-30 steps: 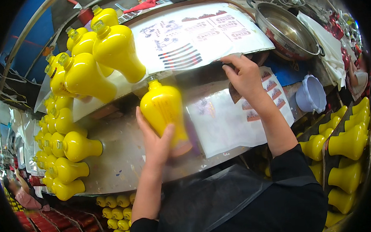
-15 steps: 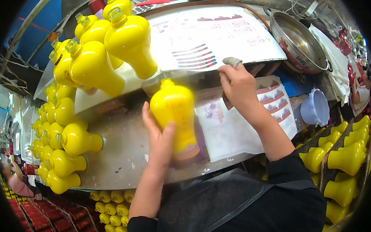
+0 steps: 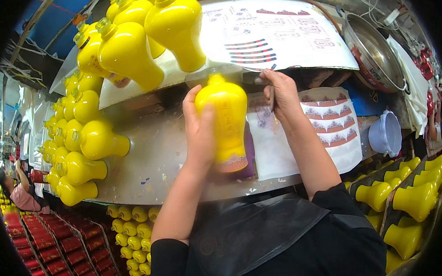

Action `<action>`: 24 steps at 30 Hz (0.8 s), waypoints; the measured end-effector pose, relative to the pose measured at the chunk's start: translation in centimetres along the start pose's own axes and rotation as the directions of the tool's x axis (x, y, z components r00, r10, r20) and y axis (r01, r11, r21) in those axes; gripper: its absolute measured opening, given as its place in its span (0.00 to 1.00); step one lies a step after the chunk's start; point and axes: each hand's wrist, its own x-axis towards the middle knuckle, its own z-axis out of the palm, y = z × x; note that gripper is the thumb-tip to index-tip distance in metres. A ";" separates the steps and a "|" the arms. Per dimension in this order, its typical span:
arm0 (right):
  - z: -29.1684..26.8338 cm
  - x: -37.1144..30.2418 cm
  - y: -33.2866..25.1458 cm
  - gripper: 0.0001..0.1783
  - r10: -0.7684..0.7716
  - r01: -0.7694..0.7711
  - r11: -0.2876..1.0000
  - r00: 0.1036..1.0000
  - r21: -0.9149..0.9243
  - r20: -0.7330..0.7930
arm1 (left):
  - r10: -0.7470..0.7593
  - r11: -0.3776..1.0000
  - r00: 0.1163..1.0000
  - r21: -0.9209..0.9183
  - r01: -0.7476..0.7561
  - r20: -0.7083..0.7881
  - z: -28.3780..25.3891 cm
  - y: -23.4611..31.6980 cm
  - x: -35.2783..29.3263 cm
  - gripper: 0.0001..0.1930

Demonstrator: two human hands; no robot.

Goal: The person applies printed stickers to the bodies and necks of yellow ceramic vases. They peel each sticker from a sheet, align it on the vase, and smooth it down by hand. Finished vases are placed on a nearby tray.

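My left hand [image 3: 200,136] is wrapped round the left side of a glossy yellow bottle [image 3: 227,115], which stands upright with its neck toward the far side. Faint lettering shows on its body and a patterned reddish band circles its base. To the right of the bottle, my right hand [image 3: 285,97] is closed, with a thin flat grey-brown scraper-like piece [image 3: 272,99] in its fingers. A small dark strip [image 3: 273,67] shows by its fingertips, at the near edge of a wet white board [image 3: 296,51]. Several dark-and-red curved decal strips [image 3: 250,51] lie on that board.
Several yellow bottles [image 3: 134,55] stand at the far left, and more [image 3: 103,139] line the table's left end. A sheet of scalloped decals [image 3: 334,149] lies right of the bottle. Beyond are a pale blue bucket [image 3: 385,135] and a metal basin [image 3: 376,50]. Racked bottles [image 3: 414,195] stand lower right.
The pale curled piece at my right fingertips no longer shows; a small dark strip is there instead. My right hand has turned slightly, and the view has shifted. The left hand still holds the bottle.
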 end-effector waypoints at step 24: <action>0.8 -0.1 -0.6 0.21 0.022 -0.022 1.000 0.995 -0.001 -0.093 | -0.019 0.999 0.996 -0.030 0.021 0.083 -1.3 3.0 2.7 0.15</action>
